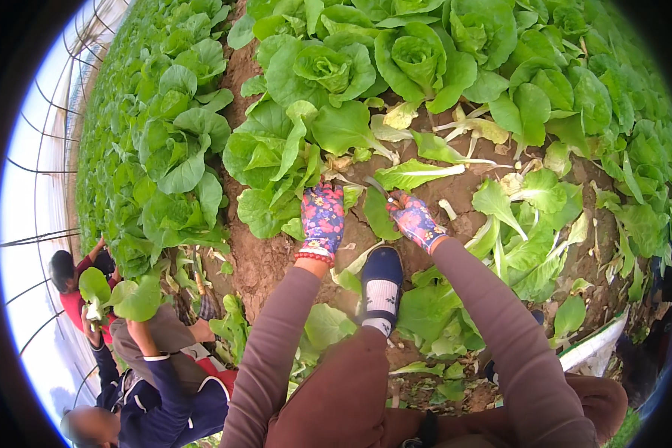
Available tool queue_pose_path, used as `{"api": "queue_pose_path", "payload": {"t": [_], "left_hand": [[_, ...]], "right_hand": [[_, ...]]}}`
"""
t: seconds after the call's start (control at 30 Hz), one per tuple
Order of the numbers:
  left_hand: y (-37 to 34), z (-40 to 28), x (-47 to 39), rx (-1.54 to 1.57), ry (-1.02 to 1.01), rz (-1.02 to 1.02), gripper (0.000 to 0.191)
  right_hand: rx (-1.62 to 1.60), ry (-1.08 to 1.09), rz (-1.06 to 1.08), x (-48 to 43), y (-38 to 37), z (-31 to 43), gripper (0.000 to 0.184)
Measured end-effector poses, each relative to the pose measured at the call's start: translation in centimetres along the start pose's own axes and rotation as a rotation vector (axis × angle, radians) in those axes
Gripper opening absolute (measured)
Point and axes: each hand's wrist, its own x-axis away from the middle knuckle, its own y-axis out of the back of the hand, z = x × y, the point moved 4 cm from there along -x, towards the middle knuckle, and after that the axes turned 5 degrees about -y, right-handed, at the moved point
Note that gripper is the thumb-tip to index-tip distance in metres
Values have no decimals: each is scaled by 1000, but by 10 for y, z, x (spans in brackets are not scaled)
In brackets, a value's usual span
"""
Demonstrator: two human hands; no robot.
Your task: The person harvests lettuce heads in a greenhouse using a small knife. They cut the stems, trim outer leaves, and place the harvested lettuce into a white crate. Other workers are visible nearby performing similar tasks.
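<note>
My left hand [322,215], in a floral glove, reaches against the base of a leafy green head [266,157]. Its fingertips are partly hidden among the lower leaves, so their grip cannot be made out. In my right hand [417,219], also gloved, is a small curved-blade knife [376,185]. The blade points left towards the base of the plant, apart from my left hand. A loose green leaf [382,214] lies on the soil between the two hands. Just right of the knife is a cut pale stem piece [447,209].
Standing leafy heads [330,67] fill the far side, with another dense row [173,140] at left. Cut leaves [529,224] litter the soil at right. My shoe [382,274] is close below my hands. At left, one person [162,386] holds a cut head; another [73,285] crouches beyond.
</note>
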Motion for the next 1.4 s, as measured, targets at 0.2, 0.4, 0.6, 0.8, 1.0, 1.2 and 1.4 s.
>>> {"api": "queue_pose_path", "payload": {"t": [0.2,0.4,0.6,0.8,1.0,1.2,1.4], "left_hand": [[-1,1,1,15,-20,-43,35],[-3,3,2,36,-17,-110,35],[5,5,6,130,-55,-99,41],[40,4,25,441,-29,-363,35],[43,-6,32,2097,141,160,35],[63,-46,25,1925,-65,341,60],[78,-89,6,1531,-188,327,89]], "right_hand": [[-11,79,-91,-24,-25,-28,43],[13,-11,-70,-3,-31,-31,34],[-182,32,-202,41,-19,-19,30],[-882,163,-207,82,39,-4,39],[-1054,301,176,96,73,43,58],[-723,110,-81,103,93,56,28],[-718,154,-82,107,101,42,22]]}}
